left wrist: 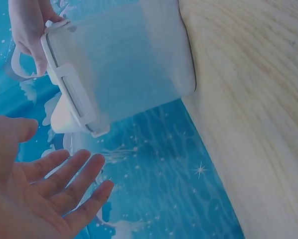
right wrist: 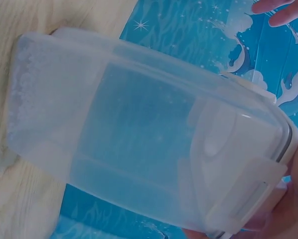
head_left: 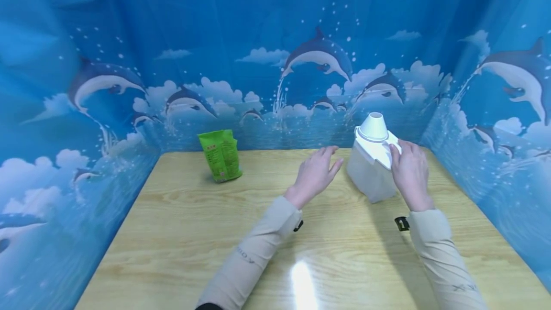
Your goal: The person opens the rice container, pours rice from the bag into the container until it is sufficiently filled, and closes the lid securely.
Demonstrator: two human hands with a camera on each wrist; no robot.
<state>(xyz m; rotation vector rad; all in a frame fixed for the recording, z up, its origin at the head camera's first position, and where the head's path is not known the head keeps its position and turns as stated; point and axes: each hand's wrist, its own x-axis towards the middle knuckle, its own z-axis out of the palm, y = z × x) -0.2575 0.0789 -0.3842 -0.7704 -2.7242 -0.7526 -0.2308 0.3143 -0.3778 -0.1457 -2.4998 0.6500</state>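
Observation:
A translucent plastic storage container [head_left: 369, 176] with a white lid [head_left: 371, 149] stands at the back right of the table. A white cone-shaped cap [head_left: 372, 128] rises from the lid. My right hand [head_left: 411, 171] grips the white handle on the lid's right side; the left wrist view shows the handle's loop [left wrist: 15, 63] beside the fingers. To the left of the container, my left hand [head_left: 313, 171] is held apart from it, fingers extended and holding nothing. Through the container wall [right wrist: 139, 129], a whitish grainy patch shows near the base in the right wrist view.
A green printed bag [head_left: 221, 156] stands upright at the back left of the wooden table [head_left: 181, 233]. Blue dolphin-patterned curtains [head_left: 241, 23] close off the back and both sides, right along the table's edges. A bright reflection lies on the tabletop at the front.

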